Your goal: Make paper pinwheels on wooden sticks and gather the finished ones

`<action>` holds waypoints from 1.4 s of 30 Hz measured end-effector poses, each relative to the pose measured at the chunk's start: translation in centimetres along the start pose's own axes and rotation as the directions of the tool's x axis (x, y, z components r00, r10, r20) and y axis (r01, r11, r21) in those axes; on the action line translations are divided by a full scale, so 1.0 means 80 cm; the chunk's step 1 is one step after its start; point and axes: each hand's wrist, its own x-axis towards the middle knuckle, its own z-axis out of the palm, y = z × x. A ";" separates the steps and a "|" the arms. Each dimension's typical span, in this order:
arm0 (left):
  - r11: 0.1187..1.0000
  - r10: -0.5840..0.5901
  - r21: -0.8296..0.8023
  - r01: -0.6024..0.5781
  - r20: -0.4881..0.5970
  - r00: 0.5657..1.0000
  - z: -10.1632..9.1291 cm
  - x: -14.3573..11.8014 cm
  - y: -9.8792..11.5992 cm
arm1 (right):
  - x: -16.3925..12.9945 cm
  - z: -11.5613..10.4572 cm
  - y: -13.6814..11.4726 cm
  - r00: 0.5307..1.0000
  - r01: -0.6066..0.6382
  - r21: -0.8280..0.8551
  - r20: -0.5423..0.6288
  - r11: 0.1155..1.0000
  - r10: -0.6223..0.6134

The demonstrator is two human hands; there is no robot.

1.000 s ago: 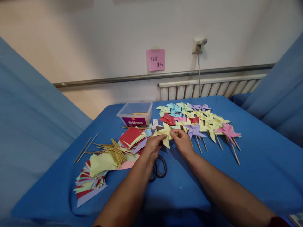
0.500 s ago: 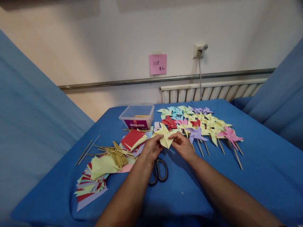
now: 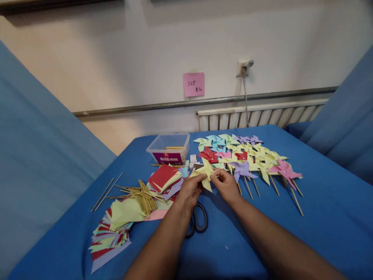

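Observation:
Between my two hands is a pale yellow paper pinwheel (image 3: 206,171), held up above the table with its folded blades facing me. My left hand (image 3: 190,189) pinches it from the left, thumb on the front near the centre. From the right, my right hand (image 3: 226,184) grips a blade with thumb and forefinger. No stick shows on this pinwheel. Black-handled scissors (image 3: 201,221) lie under my left wrist, their blades hidden. Just behind the hands are small white boxes (image 3: 193,158), partly covered.
Finished pinwheels on sticks, such as a purple one (image 3: 241,170) and a pink one (image 3: 284,171), crowd the right. At left lie wooden sticks (image 3: 145,198), fanned paper sheets (image 3: 112,237) and red paper squares (image 3: 164,177). A clear plastic tub (image 3: 169,157) stands behind.
The yellow pinwheel has turned slightly in my hands, and its blades point differently. Both hands still hold it. The camera view has tilted a little upward.

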 end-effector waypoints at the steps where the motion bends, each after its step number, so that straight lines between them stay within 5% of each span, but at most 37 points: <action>1: 1.000 -0.003 -0.002 0.003 -0.005 1.000 0.000 0.000 0.000 | 0.000 0.001 -0.002 1.000 -0.010 -0.008 -0.008 1.000 0.010; 33: 0.976 0.080 0.203 -0.078 -0.005 0.997 -0.001 -0.001 -0.002 | 0.005 -0.006 0.003 0.993 -0.082 0.087 -0.074 0.993 0.089; 38: 0.943 0.091 0.322 -0.089 0.007 0.996 0.001 -0.005 -0.003 | 0.009 -0.011 0.002 0.984 -0.172 0.167 0.066 0.971 0.163; 42: 0.939 0.090 0.333 -0.092 0.022 0.996 0.002 -0.005 -0.007 | 0.008 -0.010 -0.001 0.976 -0.216 0.246 0.071 0.945 0.205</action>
